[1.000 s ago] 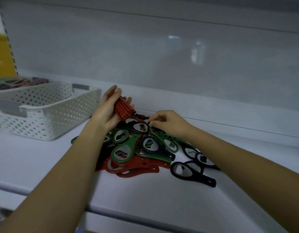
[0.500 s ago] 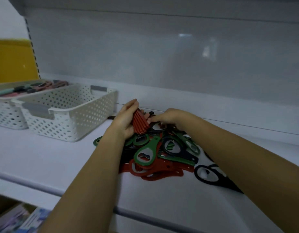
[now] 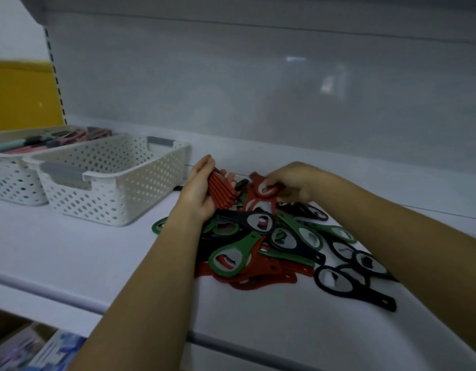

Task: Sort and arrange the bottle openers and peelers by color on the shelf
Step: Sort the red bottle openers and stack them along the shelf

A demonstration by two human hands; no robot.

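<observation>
A mixed pile of red, green and black bottle openers (image 3: 274, 245) lies on the white shelf (image 3: 70, 253). My left hand (image 3: 198, 191) grips a stack of red openers (image 3: 222, 192) edge-on, just above the pile's far left side. My right hand (image 3: 290, 180) pinches a single red opener (image 3: 266, 187) by its ring end, lifted a little off the pile's far side. A green opener (image 3: 231, 257) lies on top near the front, and black ones (image 3: 346, 285) spread to the right.
An empty white perforated basket (image 3: 116, 180) stands left of the pile. Behind it, a second basket (image 3: 6, 180) holds pink, teal and dark peelers. The shelf's back panel rises right behind my hands. Boxes show below the shelf edge at lower left.
My right hand has pulled one red opener up out of the pile's far side. My left hand keeps its red stack. The view has shifted right, showing more of the baskets.
</observation>
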